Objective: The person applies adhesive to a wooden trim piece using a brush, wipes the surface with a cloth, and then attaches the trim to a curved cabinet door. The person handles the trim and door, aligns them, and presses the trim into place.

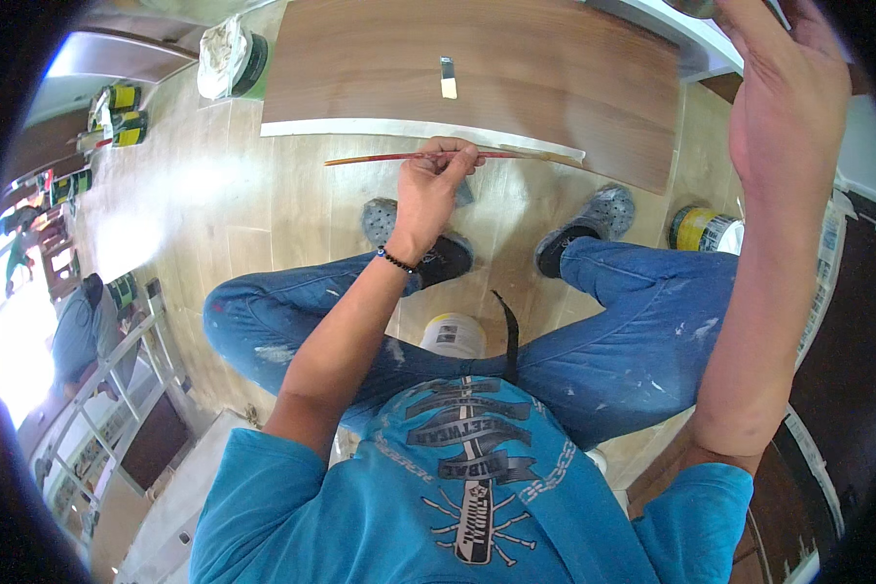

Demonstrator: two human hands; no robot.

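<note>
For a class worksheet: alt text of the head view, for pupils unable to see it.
The left hand pinches a thin red stick near the edge of a brown wood-grain panel; the right hand is raised at upper right.

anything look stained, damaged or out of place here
The jeans look stained: white smudges, perhaps dried paint, mark both legs. A small dark-and-pale piece lies alone on the brown board. The thin reddish stick in the left hand shows no obvious damage.
</note>
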